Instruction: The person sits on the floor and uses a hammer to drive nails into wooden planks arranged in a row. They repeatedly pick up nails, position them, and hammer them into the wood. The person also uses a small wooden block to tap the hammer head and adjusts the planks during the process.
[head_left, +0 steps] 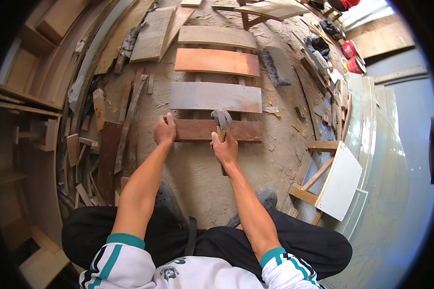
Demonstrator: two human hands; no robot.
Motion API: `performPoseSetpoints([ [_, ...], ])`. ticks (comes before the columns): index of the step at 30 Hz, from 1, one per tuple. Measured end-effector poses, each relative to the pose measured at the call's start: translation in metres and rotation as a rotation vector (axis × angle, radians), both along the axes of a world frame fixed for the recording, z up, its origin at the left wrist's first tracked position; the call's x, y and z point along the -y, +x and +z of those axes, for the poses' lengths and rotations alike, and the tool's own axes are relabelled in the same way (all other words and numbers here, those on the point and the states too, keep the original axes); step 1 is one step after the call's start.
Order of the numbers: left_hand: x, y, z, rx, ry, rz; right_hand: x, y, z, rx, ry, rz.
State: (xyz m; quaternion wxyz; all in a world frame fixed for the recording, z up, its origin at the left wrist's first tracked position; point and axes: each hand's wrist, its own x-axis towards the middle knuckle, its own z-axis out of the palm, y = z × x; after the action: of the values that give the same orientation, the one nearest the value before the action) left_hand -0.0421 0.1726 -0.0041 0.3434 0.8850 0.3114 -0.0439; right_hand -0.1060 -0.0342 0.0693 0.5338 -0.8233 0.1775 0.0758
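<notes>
Head view: hammer at the brown board

The brown board [193,131] lies crosswise before me. My left hand [165,130] is curled around its left end; my right hand [224,148], apart from the left, is wrapped around the hammer [221,133], right of the board's middle. The hammer's head overlaps the board's far edge in view; whether they touch, I cannot tell. Beyond the brown board, a grey board [210,96], an orange board [217,62] and a tan board [217,37] lie roughly parallel to it, with rails [243,117] showing in the gaps. Left of it lies scrap wood [100,110]. On its near side are my shoes [167,197]. Right of it and nearer me, well apart, is a white panel [341,180].
</notes>
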Motion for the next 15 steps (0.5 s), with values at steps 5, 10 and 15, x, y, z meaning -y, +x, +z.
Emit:
performPoseSetpoints([
  [5, 0.011, -0.002, 0.001, -0.084, 0.057, -0.159, -0.029, -0.003, 0.024, 0.009, 0.048, 0.024],
  [10, 0.012, -0.004, -0.004, -0.054, 0.008, -0.119, -0.038, -0.008, 0.004, 0.183, -0.159, 0.117],
  [15, 0.017, -0.006, -0.003, -0.037, -0.041, -0.088, -0.034, 0.000, 0.041, 0.145, -0.148, 0.150],
])
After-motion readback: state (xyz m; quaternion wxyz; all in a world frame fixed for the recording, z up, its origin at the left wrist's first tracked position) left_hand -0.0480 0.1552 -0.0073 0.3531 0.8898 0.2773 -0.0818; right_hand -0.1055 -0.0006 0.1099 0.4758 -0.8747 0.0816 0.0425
